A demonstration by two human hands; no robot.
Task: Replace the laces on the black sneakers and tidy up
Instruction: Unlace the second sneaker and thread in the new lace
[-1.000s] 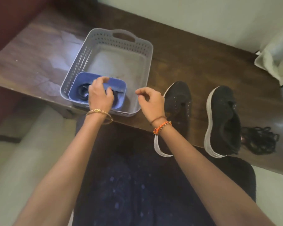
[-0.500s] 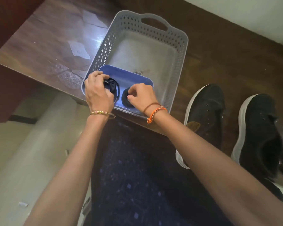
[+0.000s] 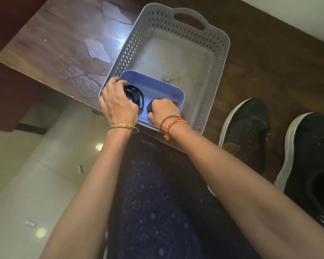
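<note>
A small blue tray (image 3: 165, 90) sits in the near end of a grey perforated basket (image 3: 217, 85) on the dark wooden table (image 3: 51, 49). In the tray lie two coiled black laces. My left hand (image 3: 118, 105) grips the left lace bundle (image 3: 136, 95). My right hand (image 3: 162, 112) curls round the right lace bundle (image 3: 149, 108). Two black sneakers with white soles stand to the right, without laces: one (image 3: 245, 131) beside the basket, the other (image 3: 310, 159) at the frame's right edge.
The far part of the basket holds only a few crumbs. The table's near edge runs under my wrists, with pale tiled floor (image 3: 26, 184) below at the left. My lap in dark blue cloth (image 3: 157, 212) fills the lower middle.
My right hand came over from beside the basket into the blue tray and closed on the right lace bundle. The view shifted left, so the loose lace pile right of the sneakers left the frame.
</note>
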